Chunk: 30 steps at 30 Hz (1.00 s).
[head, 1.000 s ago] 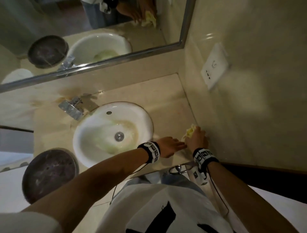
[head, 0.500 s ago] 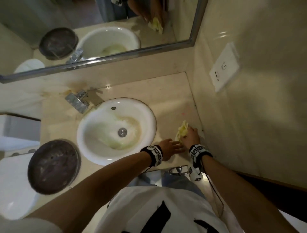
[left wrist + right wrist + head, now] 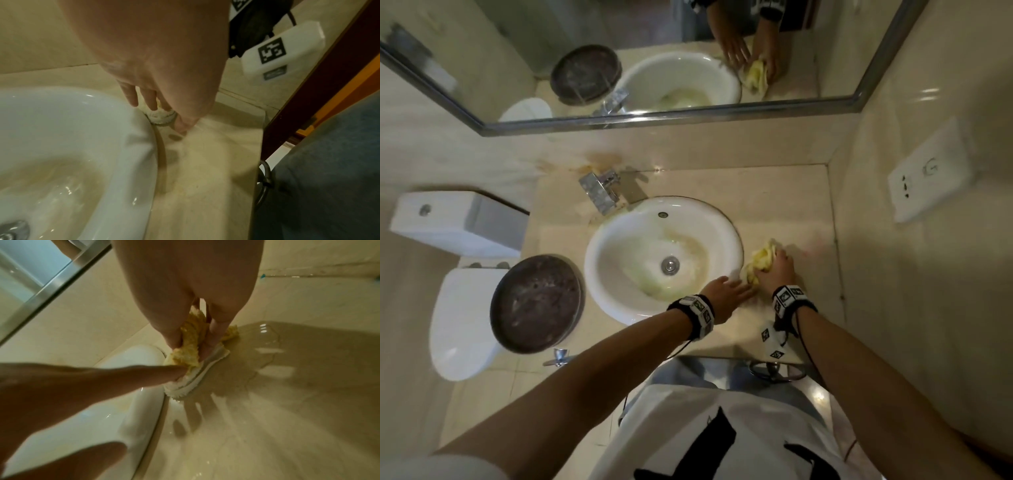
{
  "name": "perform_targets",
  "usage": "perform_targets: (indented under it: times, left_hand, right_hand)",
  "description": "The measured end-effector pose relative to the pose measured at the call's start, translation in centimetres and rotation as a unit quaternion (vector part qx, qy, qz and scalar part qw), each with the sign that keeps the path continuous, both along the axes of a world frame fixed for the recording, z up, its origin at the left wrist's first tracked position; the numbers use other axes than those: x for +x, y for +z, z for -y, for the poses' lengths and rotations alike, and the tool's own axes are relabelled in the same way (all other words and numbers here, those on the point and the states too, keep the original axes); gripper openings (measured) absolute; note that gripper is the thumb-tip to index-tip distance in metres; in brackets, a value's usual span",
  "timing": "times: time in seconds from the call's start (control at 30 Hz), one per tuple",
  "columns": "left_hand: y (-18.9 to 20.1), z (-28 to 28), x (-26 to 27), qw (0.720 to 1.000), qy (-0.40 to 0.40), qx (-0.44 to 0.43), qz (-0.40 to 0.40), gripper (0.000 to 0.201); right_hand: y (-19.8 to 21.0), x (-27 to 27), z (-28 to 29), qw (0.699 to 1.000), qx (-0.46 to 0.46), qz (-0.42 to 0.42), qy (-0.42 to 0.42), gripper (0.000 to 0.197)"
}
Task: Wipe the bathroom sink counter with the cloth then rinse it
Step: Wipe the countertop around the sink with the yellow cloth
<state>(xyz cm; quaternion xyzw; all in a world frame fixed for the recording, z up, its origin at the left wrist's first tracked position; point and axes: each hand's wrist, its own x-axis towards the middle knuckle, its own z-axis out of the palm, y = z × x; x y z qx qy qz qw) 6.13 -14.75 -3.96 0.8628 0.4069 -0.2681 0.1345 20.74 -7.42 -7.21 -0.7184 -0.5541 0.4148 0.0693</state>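
Observation:
A bunched yellow cloth (image 3: 761, 261) lies on the beige counter (image 3: 774, 205), right beside the right rim of the white sink (image 3: 619, 222). My right hand (image 3: 774, 265) presses down on the cloth (image 3: 185, 356), with thumb and fingers (image 3: 213, 337) pinching its folds. My left hand (image 3: 738, 290) lies flat on the counter at the sink's rim (image 3: 133, 129). Its straight fingers (image 3: 164, 373) touch the white edge of the cloth (image 3: 162, 116). The counter (image 3: 267, 369) to the right of the cloth is wet and shiny.
A chrome faucet (image 3: 601, 192) stands behind the sink. A dark round dish (image 3: 537, 305) sits on the counter's left end, above a white toilet (image 3: 462, 318). There is a mirror (image 3: 654, 51) behind, a wall socket (image 3: 928, 171) on the right wall, and a metal ring (image 3: 777, 370) below the counter's front edge.
My right hand has slid the cloth left, from near the right wall to the sink's rim. My left hand stays beside it. The head view has shifted and takes in more of the toilet.

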Motion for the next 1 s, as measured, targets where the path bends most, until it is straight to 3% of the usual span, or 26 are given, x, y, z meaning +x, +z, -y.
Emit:
perform_targets:
  times: [0.37, 0.47, 0.53, 0.67, 0.83, 1.0]
  left_hand:
    - [0.0, 0.0, 6.2, 0.989, -0.070, -0.028, 0.128, 0.063]
    - [-0.3, 0.3, 7.9, 0.985, -0.096, -0.025, 0.144, 0.058]
    - [-0.6, 0.7, 8.7, 0.983, -0.102, -0.016, 0.149, 0.055]
    - [-0.9, 1.2, 9.0, 0.985, -0.108, -0.016, 0.133, 0.068]
    - [-1.4, 1.4, 8.3, 0.993, -0.092, -0.019, 0.074, 0.081]
    - [-1.9, 0.8, 7.4, 0.997, -0.062, -0.009, 0.049, 0.082]
  right_hand:
    - [1.8, 7.1, 5.5, 0.972, 0.100, -0.013, -0.211, 0.062]
    - [1.0, 8.6, 6.7, 0.969, 0.072, 0.019, -0.236, 0.081]
    - [0.4, 9.3, 7.3, 0.975, 0.042, 0.062, -0.209, 0.091]
    - [-1.2, 10.5, 7.4, 0.986, -0.028, 0.139, -0.086, 0.075]
    - [-2.2, 11.2, 5.4, 0.991, -0.041, 0.120, -0.030, 0.071]
    - [-2.4, 10.3, 3.5, 0.989, -0.037, 0.142, 0.026, 0.069]
